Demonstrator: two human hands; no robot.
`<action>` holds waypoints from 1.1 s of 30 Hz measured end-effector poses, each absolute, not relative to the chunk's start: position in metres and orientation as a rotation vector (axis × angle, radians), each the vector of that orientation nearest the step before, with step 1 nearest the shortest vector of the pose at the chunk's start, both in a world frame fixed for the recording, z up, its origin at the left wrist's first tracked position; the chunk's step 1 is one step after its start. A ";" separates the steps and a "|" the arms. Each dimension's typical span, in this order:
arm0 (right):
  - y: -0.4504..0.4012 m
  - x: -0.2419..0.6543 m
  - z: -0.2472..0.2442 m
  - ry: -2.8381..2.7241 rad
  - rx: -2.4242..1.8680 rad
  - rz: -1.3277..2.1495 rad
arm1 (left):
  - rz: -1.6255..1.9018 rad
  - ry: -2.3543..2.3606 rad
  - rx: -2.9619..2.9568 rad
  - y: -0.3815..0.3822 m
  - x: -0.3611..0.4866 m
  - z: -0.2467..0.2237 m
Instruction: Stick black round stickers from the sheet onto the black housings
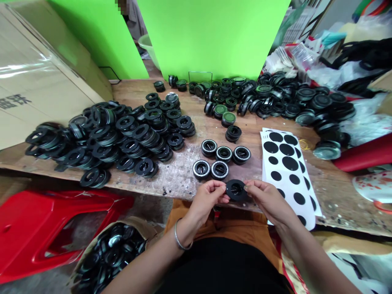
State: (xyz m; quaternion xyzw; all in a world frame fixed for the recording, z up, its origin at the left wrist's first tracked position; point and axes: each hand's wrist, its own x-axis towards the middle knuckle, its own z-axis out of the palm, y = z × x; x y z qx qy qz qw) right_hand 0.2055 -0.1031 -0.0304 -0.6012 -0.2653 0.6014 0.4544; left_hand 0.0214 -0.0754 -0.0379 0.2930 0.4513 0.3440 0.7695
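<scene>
Between my two hands, at the table's front edge, is a flat black ring point(237, 190) with a dark round part at its centre. My left hand point(211, 195) pinches its left rim. Opposite, the fingers of my right hand point(263, 196) close on the right rim. Just beyond stand several round black parts with pale rings on top point(219, 170), in two short rows. To the right lie white sheets of black round stickers point(276, 176), partly beneath my right forearm. A lone black round part point(233, 133) sits farther back.
Black ringed parts point(147, 134) are heaped at the left, more round parts point(275, 98) along the back. A cardboard box point(45, 69), green panels point(211, 36) and a red cylinder point(364, 153) surround the wooden table. Below left are a red stool point(36, 228) and a filled carton point(150, 230).
</scene>
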 end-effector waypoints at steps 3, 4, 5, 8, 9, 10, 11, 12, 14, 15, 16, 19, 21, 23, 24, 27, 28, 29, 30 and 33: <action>-0.102 0.205 -0.028 -0.664 -1.486 1.475 | 0.750 0.974 0.639 -0.076 0.021 -0.038; -0.102 0.204 -0.028 -0.664 -1.488 1.472 | 0.751 0.973 0.638 -0.076 0.021 -0.038; -0.102 0.204 -0.028 -0.664 -1.489 1.471 | 0.752 0.972 0.636 -0.076 0.021 -0.038; -0.102 0.204 -0.028 -0.663 -1.489 1.465 | 0.750 0.982 0.628 -0.075 0.021 -0.039; -0.102 0.204 -0.029 -0.662 -1.487 1.465 | 0.750 0.985 0.627 -0.075 0.021 -0.040; -0.102 0.204 -0.029 -0.658 -1.487 1.464 | 0.751 0.988 0.627 -0.075 0.021 -0.040; -0.102 0.204 -0.030 -0.657 -1.488 1.462 | 0.754 0.991 0.627 -0.075 0.022 -0.040; -0.103 0.203 -0.031 -0.657 -1.493 1.458 | 0.757 0.996 0.626 -0.075 0.022 -0.040; -0.103 0.203 -0.032 -0.668 -1.502 1.444 | 0.763 1.010 0.626 -0.075 0.023 -0.040; -0.103 0.203 -0.032 -0.677 -1.507 1.435 | 0.764 1.020 0.627 -0.075 0.024 -0.040; -0.104 0.203 -0.033 -0.689 -1.515 1.424 | 0.765 1.030 0.629 -0.075 0.025 -0.040; -0.105 0.202 -0.033 -0.745 -1.552 1.370 | 0.764 1.052 0.641 -0.075 0.026 -0.039; -0.106 0.202 -0.032 -0.800 -1.587 1.325 | 0.763 1.061 0.644 -0.075 0.026 -0.038; -0.106 0.201 -0.032 -0.873 -1.621 1.282 | 0.766 1.070 0.645 -0.075 0.027 -0.037; -0.107 0.201 -0.031 -0.919 -1.642 1.254 | 0.769 1.075 0.645 -0.074 0.027 -0.037; -0.108 0.199 -0.030 -1.141 -1.688 1.070 | 0.776 1.095 0.645 -0.075 0.028 -0.035; -0.108 0.198 -0.030 -1.241 -1.703 0.969 | 0.777 1.101 0.644 -0.075 0.029 -0.035; -0.109 0.198 -0.029 -1.350 -1.722 0.849 | 0.777 1.105 0.644 -0.075 0.029 -0.034; -0.109 0.197 -0.027 -1.467 -1.746 0.722 | 0.777 1.108 0.645 -0.075 0.030 -0.034; -0.111 0.194 -0.019 -1.832 -1.865 0.363 | 0.780 1.110 0.651 -0.075 0.031 -0.033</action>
